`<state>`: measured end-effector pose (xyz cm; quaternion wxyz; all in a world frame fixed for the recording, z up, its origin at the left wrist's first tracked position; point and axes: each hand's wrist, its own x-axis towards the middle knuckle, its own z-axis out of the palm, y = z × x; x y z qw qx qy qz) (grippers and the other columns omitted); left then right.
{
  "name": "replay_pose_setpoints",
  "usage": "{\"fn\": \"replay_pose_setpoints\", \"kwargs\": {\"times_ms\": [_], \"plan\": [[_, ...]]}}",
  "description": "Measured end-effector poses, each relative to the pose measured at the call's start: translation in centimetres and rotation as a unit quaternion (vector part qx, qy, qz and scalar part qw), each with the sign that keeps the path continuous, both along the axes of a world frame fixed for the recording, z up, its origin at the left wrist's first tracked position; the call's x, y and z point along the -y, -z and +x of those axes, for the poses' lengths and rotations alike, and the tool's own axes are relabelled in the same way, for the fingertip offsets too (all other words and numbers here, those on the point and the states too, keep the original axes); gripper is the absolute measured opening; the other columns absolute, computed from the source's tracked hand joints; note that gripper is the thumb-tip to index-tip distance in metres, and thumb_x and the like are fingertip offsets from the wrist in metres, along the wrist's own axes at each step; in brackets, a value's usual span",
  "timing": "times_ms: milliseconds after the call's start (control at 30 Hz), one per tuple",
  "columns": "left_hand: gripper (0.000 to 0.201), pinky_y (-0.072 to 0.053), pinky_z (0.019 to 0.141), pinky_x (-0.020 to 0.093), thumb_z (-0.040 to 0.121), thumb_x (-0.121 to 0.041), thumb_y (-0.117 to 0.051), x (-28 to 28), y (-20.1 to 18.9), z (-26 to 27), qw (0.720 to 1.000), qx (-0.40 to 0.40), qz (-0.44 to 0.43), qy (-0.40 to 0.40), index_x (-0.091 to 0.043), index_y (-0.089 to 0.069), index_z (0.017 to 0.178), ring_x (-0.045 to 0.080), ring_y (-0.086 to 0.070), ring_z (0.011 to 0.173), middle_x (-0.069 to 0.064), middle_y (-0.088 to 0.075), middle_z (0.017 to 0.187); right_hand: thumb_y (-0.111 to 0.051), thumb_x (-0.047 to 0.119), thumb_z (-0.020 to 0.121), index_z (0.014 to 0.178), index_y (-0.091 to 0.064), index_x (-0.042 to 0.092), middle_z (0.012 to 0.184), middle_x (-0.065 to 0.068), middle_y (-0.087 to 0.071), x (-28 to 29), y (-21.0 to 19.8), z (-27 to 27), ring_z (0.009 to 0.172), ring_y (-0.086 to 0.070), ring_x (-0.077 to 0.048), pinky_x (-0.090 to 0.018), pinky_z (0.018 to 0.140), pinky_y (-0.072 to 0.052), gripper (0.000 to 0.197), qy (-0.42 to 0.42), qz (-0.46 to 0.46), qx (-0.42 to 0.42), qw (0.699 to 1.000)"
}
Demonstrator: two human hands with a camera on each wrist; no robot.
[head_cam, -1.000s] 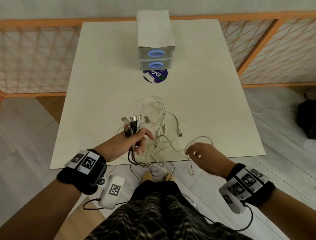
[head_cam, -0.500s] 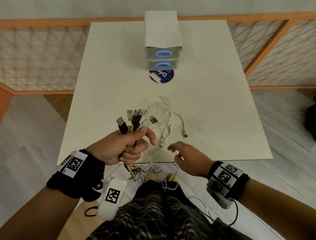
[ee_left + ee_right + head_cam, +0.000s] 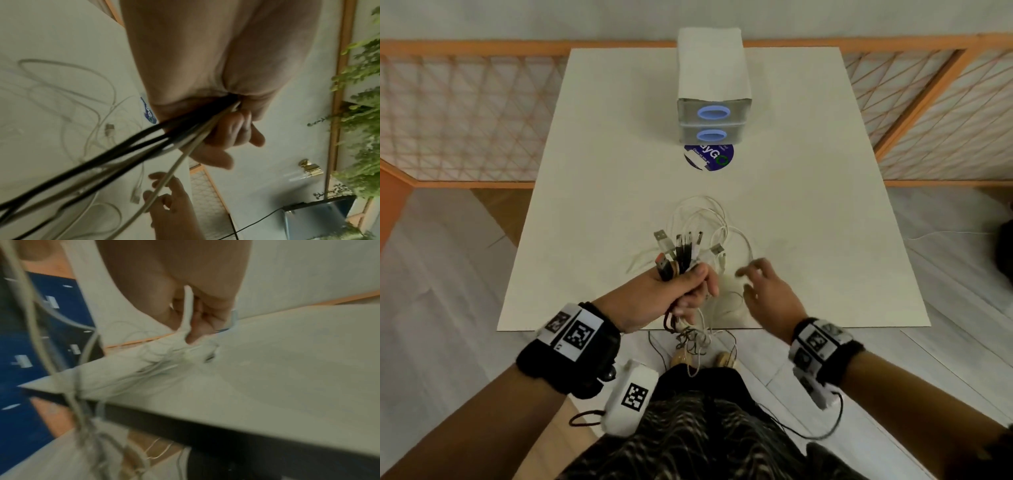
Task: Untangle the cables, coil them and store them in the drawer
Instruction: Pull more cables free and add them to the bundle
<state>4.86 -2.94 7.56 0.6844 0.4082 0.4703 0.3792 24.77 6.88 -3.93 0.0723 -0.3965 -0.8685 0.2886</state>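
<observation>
The left hand point(image 3: 671, 294) is clutching a bundle of cables point(image 3: 681, 253) above the near edge of the table point(image 3: 808, 222), its fingers curled tight round the cords. The cables are thin, round and flexible, some black and some white, and their metal plugs are fanning upward out of the fist, flat silver ends catching the light. Below the fist the cords are hanging past the table edge in a knotted tangle toward the floor. More white cable point(image 3: 702, 212) is lying in loose loops on the table just beyond the fist, slack and overlapping. The right hand point(image 3: 767, 291) is hovering just to the right of the left one, over those loops; in the right wrist view a white cord point(image 3: 188, 308) is running between its curled fingers, which are pinching it. The table top is pale, smooth and matte, with a dark underside. At the far side a small drawer unit point(image 3: 714, 99) is standing, a boxy white case with two grey fronts, each with an oval blue pull, both drawers closed. A round dark-blue sticker point(image 3: 709, 157) is lying flat just in front of it.
</observation>
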Motion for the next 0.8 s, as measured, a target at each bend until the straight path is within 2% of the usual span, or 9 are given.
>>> {"fn": "replay_pose_setpoints", "kwargs": {"times_ms": [67,133,233,333,400,500,567,667,800], "plan": [[0.036,-0.049,0.062,0.029,0.094,-0.04,-0.036,-0.1,1.0,0.6,0.999,-0.025,-0.003,-0.03,-0.012,-0.057,0.084,0.007,-0.031,0.048,-0.008,-0.033,0.056,-0.051,0.025,0.094,0.134,-0.046,0.019,0.131,-0.012,-0.037,-2.4,0.2,0.1,0.093,-0.061,-0.033,-0.035,0.086,-0.05,0.04,0.058,-0.041,0.094,0.993],[0.036,-0.043,0.053,0.024,0.092,-0.041,-0.035,-0.4,1.8,0.9,0.996,-0.045,-0.006,-0.073,-0.012,-0.056,0.084,0.006,-0.028,0.047,-0.008,-0.03,0.056,-0.048,0.024,0.095,0.133,-0.047,0.017,0.126,-0.017,-0.04,-3.3,0.8,0.3,0.099,-0.055,-0.036,-0.041,0.091,-0.048,0.038,0.035,-0.025,0.16,0.986],[0.032,-0.033,0.048,0.021,0.091,-0.042,-0.039,-0.9,2.5,0.7,0.987,-0.033,-0.013,-0.159,-0.022,-0.061,0.079,0.008,-0.023,0.049,-0.007,-0.026,0.057,-0.043,0.01,0.094,0.113,-0.055,0.005,0.107,-0.017,-0.048,-2.9,1.1,0.4,0.089,-0.056,-0.035,-0.04,0.083,-0.05,0.024,0.029,-0.037,0.178,0.983],[0.026,-0.031,0.048,0.021,0.087,-0.042,-0.049,-1.1,2.9,0.3,0.97,-0.075,-0.005,-0.231,-0.022,-0.061,0.076,0.008,-0.025,0.047,-0.011,-0.03,0.054,-0.047,0.011,0.087,0.105,-0.059,0.005,0.106,-0.014,-0.056,-2.2,-0.2,1.0,0.095,-0.057,-0.032,-0.034,0.08,-0.046,0.022,0.079,-0.089,0.192,0.974],[0.017,-0.034,0.051,0.021,0.087,-0.033,-0.058,-1.3,3.2,0.4,0.958,-0.125,0.02,-0.257,-0.024,-0.061,0.073,0.007,-0.03,0.048,-0.011,-0.036,0.054,-0.052,0.015,0.085,0.101,-0.064,0.007,0.098,-0.009,-0.063,-2.1,-2.4,1.3,0.088,-0.057,-0.023,-0.028,0.075,-0.046,0.022,0.097,-0.099,0.153,0.978],[0.021,-0.038,0.061,0.013,0.084,-0.005,-0.066,-1.7,3.5,1.2,0.958,-0.14,0.039,-0.247,-0.022,-0.062,0.074,0.013,-0.025,0.055,-0.003,-0.026,0.057,-0.059,0.011,0.081,0.103,-0.066,0.012,0.079,0.006,-0.06,-1.8,-7.7,1.0,0.069,-0.052,-0.004,-0.007,0.062,-0.037,0.023,0.057,-0.116,0.063,0.99],[0.021,-0.039,0.069,0.011,0.08,0.003,-0.069,-2.0,3.4,2.0,0.962,-0.141,0.052,-0.23,-0.017,-0.062,0.08,0.016,-0.024,0.058,-0.007,-0.023,0.055,-0.062,0.012,0.084,0.1,-0.069,0.015,0.068,0.013,-0.057,-1.4,-11.3,0.4,0.058,-0.051,0.0,-0.006,0.059,-0.038,0.018,0.021,-0.112,0.015,0.993],[0.023,-0.037,0.065,0.023,0.072,-0.005,-0.078,-2.5,3.4,3.1,0.965,-0.144,0.082,-0.205,-0.012,-0.062,0.086,0.019,-0.033,0.062,0.002,-0.033,0.063,-0.063,0.02,0.087,0.091,-0.074,0.014,0.053,0.012,-0.056,-0.2,-15.5,-1.0,0.05,-0.051,-0.003,-0.014,0.053,-0.039,0.012,0.013,-0.13,-0.096,0.987],[0.035,-0.031,0.063,0.034,0.067,-0.02,-0.083,-2.6,3.2,3.8,0.972,-0.102,0.092,-0.192,0.0,-0.056,0.075,0.023,-0.033,0.066,0.009,-0.037,0.068,-0.063,0.015,0.087,0.078,-0.073,0.007,0.044,0.014,-0.053,0.4,-16.9,-3.2,0.044,-0.047,-0.004,-0.011,0.051,-0.035,0.016,0.024,-0.233,-0.211,0.949]]}}
